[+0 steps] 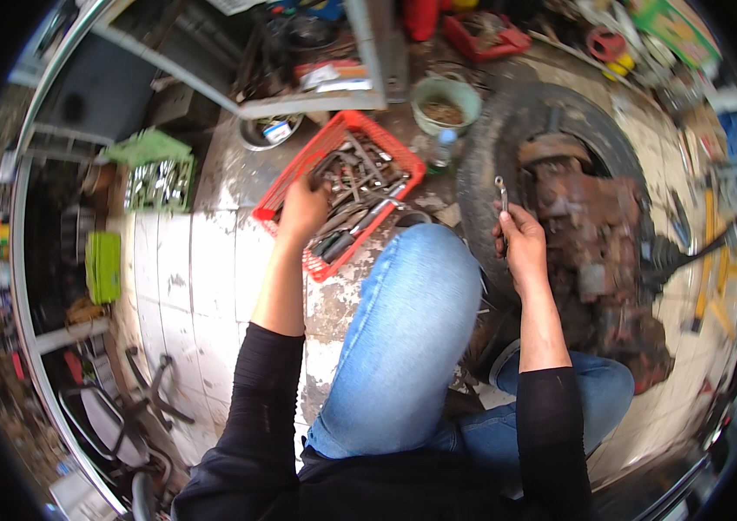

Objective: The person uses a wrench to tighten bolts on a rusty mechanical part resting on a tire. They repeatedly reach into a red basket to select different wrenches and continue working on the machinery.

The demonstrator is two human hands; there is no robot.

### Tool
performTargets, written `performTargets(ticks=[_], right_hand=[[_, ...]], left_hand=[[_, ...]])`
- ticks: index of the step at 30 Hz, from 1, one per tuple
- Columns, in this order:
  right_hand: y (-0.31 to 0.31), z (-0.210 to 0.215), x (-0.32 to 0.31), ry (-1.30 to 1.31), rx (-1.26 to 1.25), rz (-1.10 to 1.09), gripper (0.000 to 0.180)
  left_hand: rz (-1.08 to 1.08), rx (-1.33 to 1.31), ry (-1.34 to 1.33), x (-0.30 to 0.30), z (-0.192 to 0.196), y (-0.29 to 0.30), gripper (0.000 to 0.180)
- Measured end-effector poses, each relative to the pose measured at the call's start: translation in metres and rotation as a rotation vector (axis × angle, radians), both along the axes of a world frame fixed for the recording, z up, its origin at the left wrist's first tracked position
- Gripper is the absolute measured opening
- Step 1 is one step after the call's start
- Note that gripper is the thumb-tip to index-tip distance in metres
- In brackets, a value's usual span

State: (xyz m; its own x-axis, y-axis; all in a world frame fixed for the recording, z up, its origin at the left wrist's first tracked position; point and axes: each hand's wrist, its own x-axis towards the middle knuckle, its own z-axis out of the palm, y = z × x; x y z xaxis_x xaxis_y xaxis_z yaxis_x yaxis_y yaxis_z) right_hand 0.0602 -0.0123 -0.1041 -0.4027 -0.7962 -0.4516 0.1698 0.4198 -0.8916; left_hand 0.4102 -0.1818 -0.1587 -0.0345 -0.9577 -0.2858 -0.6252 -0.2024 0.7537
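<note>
My right hand [522, 241] is closed around a wrench [501, 189], whose ring end points up and away past the fingers. It is held above the near side of a black tire [483, 143], just left of a rusty gearbox-like housing [578, 217]. My left hand [302, 207] reaches into a red plastic basket [261, 207] full of wrenches, pliers and other hand tools [368, 169]. Its fingers are down among the tools and mostly hidden, so any grip there does not show. A screwdriver with a dark handle [338, 247] lies near the basket's front corner.
Beyond the basket stand a pale green bucket [470, 98], a plastic bottle [444, 149] and a metal bowl [254, 134]. Green crates [158, 180] and a lime box [104, 267] sit at left. My bent knee [425, 269] rises between my arms. Yellow metal parts [711, 260] lie at right.
</note>
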Motion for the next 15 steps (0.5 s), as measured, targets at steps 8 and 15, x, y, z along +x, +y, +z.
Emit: performTargets(ticks=[8, 15], right_hand=[[-0.070, -0.103, 0.060, 0.205, 0.161, 0.549, 0.032], [-0.127, -0.140, 0.103, 0.409, 0.194, 0.816, 0.028]], left_hand=[[-0.095, 0.183, -0.432, 0.034, -0.125, 0.094, 0.039], [0.080, 0.083, -0.334, 0.019, -0.157, 0.081, 0.044]])
